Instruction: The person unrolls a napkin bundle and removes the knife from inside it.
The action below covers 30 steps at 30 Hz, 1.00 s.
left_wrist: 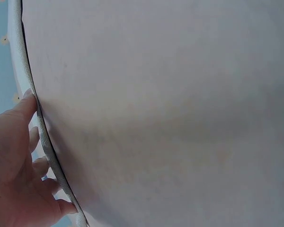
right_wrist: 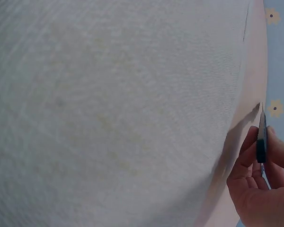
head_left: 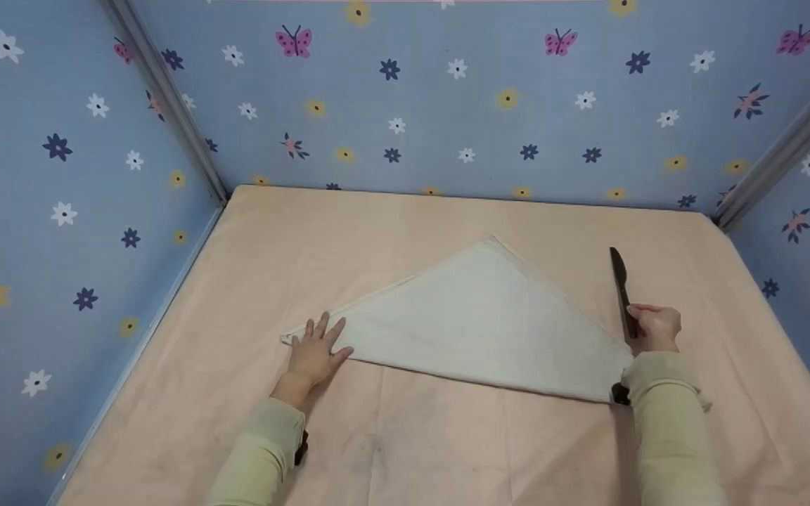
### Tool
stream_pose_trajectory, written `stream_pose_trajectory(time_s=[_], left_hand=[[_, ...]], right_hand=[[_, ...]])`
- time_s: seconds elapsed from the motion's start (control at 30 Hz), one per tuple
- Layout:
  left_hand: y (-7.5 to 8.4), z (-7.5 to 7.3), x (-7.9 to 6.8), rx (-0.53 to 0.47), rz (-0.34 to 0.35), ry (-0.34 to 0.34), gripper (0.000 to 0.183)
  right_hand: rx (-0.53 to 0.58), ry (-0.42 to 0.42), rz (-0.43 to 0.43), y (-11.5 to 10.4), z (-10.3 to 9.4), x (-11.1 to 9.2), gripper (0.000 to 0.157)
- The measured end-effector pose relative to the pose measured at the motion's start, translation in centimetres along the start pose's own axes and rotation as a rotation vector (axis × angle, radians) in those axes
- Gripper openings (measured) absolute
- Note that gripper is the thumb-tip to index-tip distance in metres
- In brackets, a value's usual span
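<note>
A white cloth (head_left: 475,323), folded into a triangle, lies on the table with its peak pointing away from me. Spread fingers of my left hand (head_left: 315,358) rest on its left corner; in the left wrist view that hand (left_wrist: 14,165) lies along the folded edge. Beside the right corner, my right hand (head_left: 658,327) pinches a dark knife (head_left: 619,277) by its handle, blade pointing to the back. In the right wrist view the knife (right_wrist: 261,139) appears end-on between thumb and fingers, close to the cloth's edge, casting a shadow.
The table (head_left: 271,239) has a pale peach cover with some creases. Blue panels (head_left: 433,91) printed with flowers and butterflies stand at the back and both sides, joined by grey metal posts (head_left: 166,91).
</note>
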State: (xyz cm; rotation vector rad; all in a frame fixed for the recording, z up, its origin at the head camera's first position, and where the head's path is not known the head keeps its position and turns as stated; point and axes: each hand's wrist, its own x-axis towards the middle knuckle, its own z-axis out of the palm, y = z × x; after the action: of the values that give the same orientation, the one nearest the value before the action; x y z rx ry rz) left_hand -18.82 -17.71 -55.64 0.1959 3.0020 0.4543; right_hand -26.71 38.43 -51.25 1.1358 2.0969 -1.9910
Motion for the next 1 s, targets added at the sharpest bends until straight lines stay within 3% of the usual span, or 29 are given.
stream_pose_trajectory(time_s=[0.23,0.43,0.83,1.0], left_hand=[[0.05,0.02,0.15,0.017,-0.004,-0.004,0.062],[0.06,0.11,0.27,0.014,0.000,0.000,0.061],[0.06,0.09,0.15,0.011,-0.014,-0.008,0.061],[-0.06,0.03,-0.02,-0.016,-0.003,0.006,0.060]], right_hand=[[0.087,0.019,0.051,0.47,-0.04,-0.01,0.011],[0.153,0.037,0.035,0.67,0.06,-0.08,0.013],[-0.094,0.035,-0.033,0.79,0.05,0.10,0.026],[-0.070,0.027,-0.050,0.94,0.05,-0.08,0.022]])
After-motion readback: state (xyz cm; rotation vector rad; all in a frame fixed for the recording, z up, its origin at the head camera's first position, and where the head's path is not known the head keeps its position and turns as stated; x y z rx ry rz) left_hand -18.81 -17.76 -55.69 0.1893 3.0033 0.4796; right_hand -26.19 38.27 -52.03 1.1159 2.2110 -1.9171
